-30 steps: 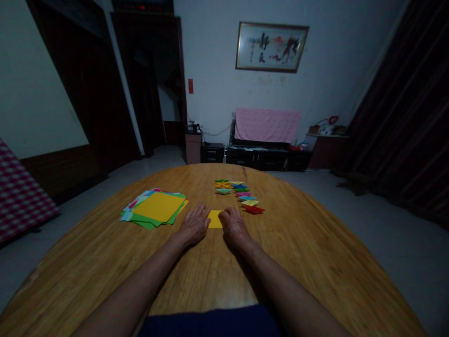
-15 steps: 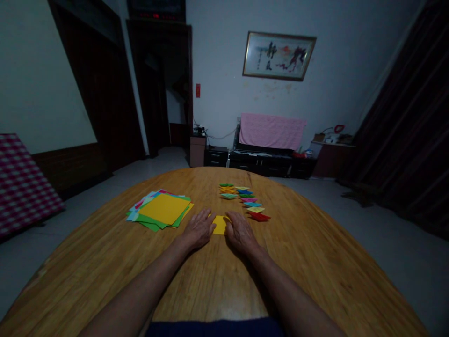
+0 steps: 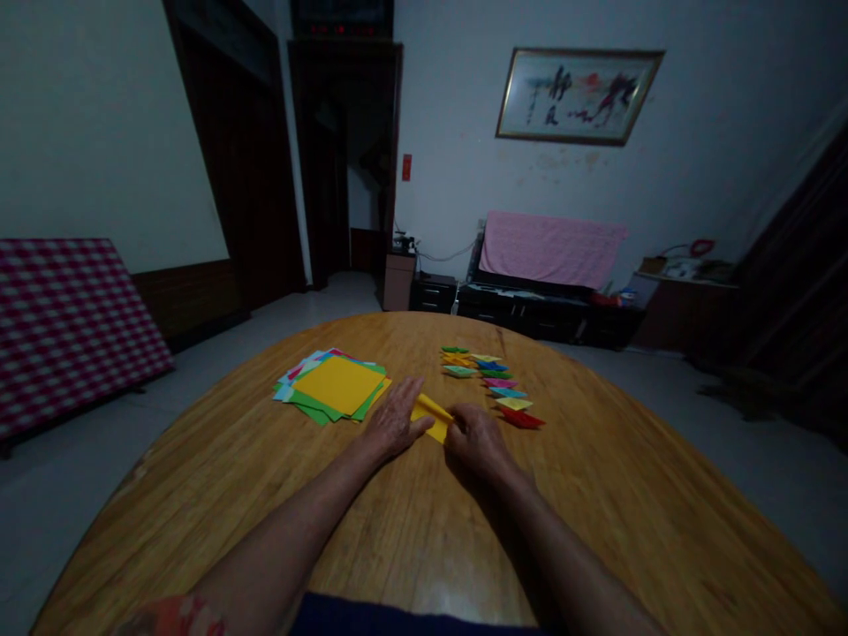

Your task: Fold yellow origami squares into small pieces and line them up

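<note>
I log the left hand (image 3: pixel 396 422) spread nearly flat over the left end of a folded yellow sheet (image 3: pixel 434 427) on the wooden table (image 3: pixel 397 539), the right hand (image 3: pixel 482 439) with fingers curled narrow, holding the sheet's right end. Slightly farther, I note a fanned paper stack (image 3: pixel 337 384) at left, folded paper shapes (image 3: pixel 502 383) at right; beyond the table, a pink cloth (image 3: pixel 553 247) below a framed picture (image 3: pixel 579 95).
</note>
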A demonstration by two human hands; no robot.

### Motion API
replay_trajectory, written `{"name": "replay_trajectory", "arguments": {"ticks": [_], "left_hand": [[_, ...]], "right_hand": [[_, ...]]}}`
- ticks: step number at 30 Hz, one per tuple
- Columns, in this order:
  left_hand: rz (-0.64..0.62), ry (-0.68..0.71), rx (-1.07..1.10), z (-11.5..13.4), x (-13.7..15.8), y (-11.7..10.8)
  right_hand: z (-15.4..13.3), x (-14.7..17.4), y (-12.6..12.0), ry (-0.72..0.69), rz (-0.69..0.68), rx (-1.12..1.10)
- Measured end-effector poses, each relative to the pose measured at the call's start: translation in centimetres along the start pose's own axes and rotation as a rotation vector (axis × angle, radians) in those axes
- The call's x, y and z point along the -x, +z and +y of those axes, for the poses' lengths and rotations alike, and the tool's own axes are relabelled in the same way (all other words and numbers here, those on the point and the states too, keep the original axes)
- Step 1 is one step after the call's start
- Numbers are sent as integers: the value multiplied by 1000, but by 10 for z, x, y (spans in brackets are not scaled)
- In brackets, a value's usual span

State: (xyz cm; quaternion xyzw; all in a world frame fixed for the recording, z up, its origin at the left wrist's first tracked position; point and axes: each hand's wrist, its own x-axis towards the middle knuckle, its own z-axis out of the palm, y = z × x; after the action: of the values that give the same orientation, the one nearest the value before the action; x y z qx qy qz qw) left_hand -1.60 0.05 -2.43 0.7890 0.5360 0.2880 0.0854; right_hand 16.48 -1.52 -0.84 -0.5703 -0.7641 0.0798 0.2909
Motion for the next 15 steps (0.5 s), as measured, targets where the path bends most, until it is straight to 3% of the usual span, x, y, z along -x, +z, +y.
{"name": "replay_trajectory", "arguments": {"ticks": [2,4,11,15], "left_hand": [[155,-133,111,2,-3,-1],[211,-265,282,4,-7,-2],[-12,-353,1074,15,-13,-1],[-113,-383,1202,15,-13,-4]], "right_hand": [[2,-2,3,62,105,-146],[2,-4,6,130,160,-329],[-10,-4,6,247,56,-811],[-6,-4,0,304,-8,-1029]]}}
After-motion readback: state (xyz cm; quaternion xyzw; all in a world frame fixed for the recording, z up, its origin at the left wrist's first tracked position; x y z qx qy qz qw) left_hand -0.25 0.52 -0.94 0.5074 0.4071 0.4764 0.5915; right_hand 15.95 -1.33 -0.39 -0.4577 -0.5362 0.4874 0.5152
